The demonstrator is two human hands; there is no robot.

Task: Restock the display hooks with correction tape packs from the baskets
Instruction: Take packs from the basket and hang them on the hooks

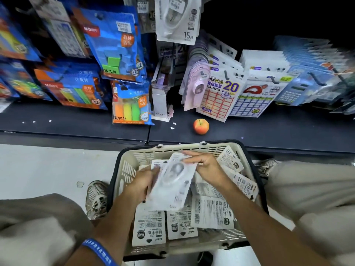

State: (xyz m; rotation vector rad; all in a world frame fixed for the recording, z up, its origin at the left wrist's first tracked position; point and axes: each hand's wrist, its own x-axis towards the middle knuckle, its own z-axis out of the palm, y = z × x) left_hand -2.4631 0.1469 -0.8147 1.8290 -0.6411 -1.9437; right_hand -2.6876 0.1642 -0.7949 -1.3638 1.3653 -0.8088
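Item: white carded correction tape pack, flat rectangular backing card with a clear blister over a pale rounded dispenser; print blurred by motion, grey oval graphic near the middle. Position: raised above the basket, tilted, its lower left edge against the left hand and its upper right corner at the right hand.

Left hand: fingers curled round the pack's left edge, thumb side hidden behind the card; a blue printed wristband sits on the forearm.

Right hand: fingers bent and pinching the pack's top corner, palm down.

Container: cream slotted plastic shopping basket with a dark rim, directly beneath both sets of fingers, on the pale floor between the person's knees. Contents: further white correction tape packs, most lying back-side up with black text, barcodes and "15" markings; several lean on the wall to the right of the right fingers.

Beyond the fingers: a dark shelf carrying a red-yellow apple. Above it, a hanging white correction tape pack marked "15M", lilac carded packs, a white sticker pack marked "20", and blue-orange bagged teaching aids up and left.
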